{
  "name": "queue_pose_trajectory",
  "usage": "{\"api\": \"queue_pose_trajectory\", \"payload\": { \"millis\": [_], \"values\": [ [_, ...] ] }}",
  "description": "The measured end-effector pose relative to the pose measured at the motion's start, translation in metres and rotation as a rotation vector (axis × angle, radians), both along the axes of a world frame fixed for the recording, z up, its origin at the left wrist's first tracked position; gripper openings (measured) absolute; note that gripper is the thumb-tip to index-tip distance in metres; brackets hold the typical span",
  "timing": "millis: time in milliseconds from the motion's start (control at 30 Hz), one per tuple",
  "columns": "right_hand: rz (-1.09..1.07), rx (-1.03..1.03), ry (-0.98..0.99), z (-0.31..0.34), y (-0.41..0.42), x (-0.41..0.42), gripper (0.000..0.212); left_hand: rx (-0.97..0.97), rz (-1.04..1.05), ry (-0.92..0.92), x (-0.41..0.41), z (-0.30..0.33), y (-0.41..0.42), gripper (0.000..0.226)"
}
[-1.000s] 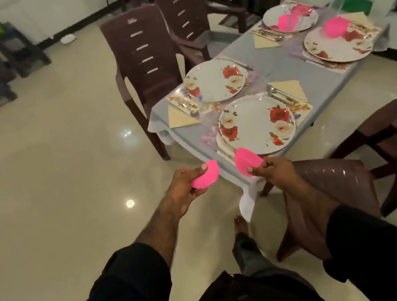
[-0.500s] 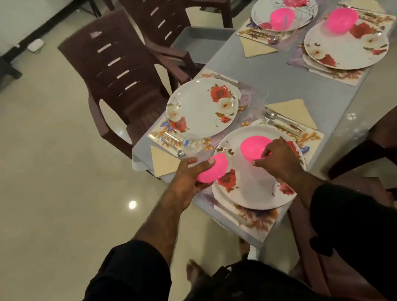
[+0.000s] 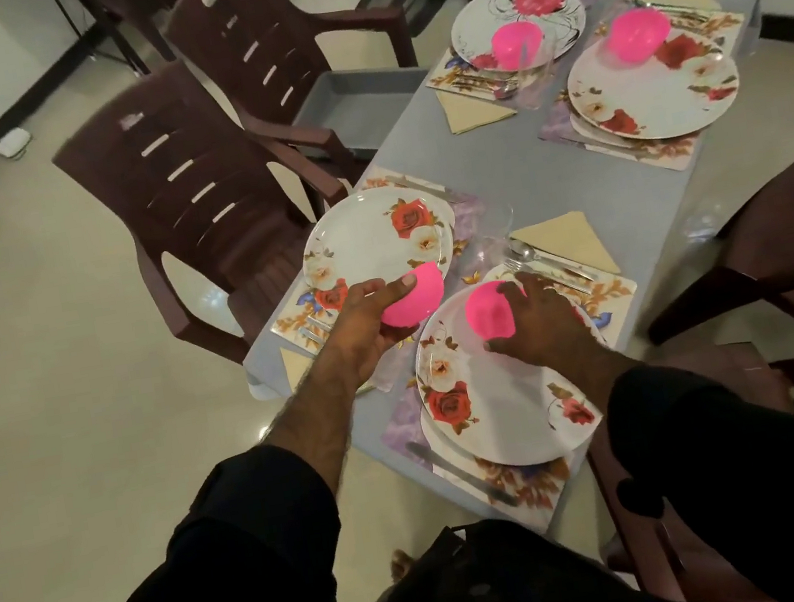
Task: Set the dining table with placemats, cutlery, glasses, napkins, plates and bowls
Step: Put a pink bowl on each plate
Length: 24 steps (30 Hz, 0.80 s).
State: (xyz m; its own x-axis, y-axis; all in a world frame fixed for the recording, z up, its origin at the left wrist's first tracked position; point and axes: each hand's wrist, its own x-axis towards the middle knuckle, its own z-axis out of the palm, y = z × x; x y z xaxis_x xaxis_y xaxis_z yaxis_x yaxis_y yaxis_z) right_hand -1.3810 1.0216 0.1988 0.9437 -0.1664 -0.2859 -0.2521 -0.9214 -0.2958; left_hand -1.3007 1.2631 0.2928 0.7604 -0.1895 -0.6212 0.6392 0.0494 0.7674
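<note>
**Last two bowls going down**

Right hand cups a pink bowl over the near plate; left hand grips the other bowl, fingers curled round it, beside the far plate. Bowls look light, stiff plastic, probably slick; best held by the rim

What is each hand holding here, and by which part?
Left hand grips a pink bowl by its outer wall. Right hand holds another pink bowl by its rim, over the nearest plate.

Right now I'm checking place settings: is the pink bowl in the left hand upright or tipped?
Tipped. The pink bowl shows its rounded outside, rim turned away, gripped by the left hand.
</note>
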Motion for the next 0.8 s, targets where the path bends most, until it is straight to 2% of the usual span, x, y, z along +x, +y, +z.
{"api": "queue_pose_trajectory", "payload": {
  "millis": [100, 267, 467, 667, 800],
  "values": [
    [0.127, -0.041, 0.032, 0.009, 0.004, 0.015, 0.1, -0.004, -0.006, 0.011, 0.006, 0.004, -0.001, 0.08],
    [0.309, -0.12, 0.079, 0.025, -0.008, 0.037, 0.109, 0.005, -0.012, 0.017, 0.01, 0.004, -0.001, 0.074],
    [0.339, -0.173, 0.067, 0.022, -0.036, 0.033, 0.093, -0.007, -0.005, 0.016, 0.003, 0.007, -0.003, 0.068],
    [0.261, -0.112, 0.062, 0.028, -0.031, 0.03, 0.103, -0.015, 0.015, 0.017, -0.007, 0.009, 0.001, 0.074],
    [0.291, -0.125, 0.076, 0.032, -0.03, 0.03, 0.106, -0.019, 0.031, 0.009, -0.01, 0.014, 0.007, 0.08]
  ]
}}
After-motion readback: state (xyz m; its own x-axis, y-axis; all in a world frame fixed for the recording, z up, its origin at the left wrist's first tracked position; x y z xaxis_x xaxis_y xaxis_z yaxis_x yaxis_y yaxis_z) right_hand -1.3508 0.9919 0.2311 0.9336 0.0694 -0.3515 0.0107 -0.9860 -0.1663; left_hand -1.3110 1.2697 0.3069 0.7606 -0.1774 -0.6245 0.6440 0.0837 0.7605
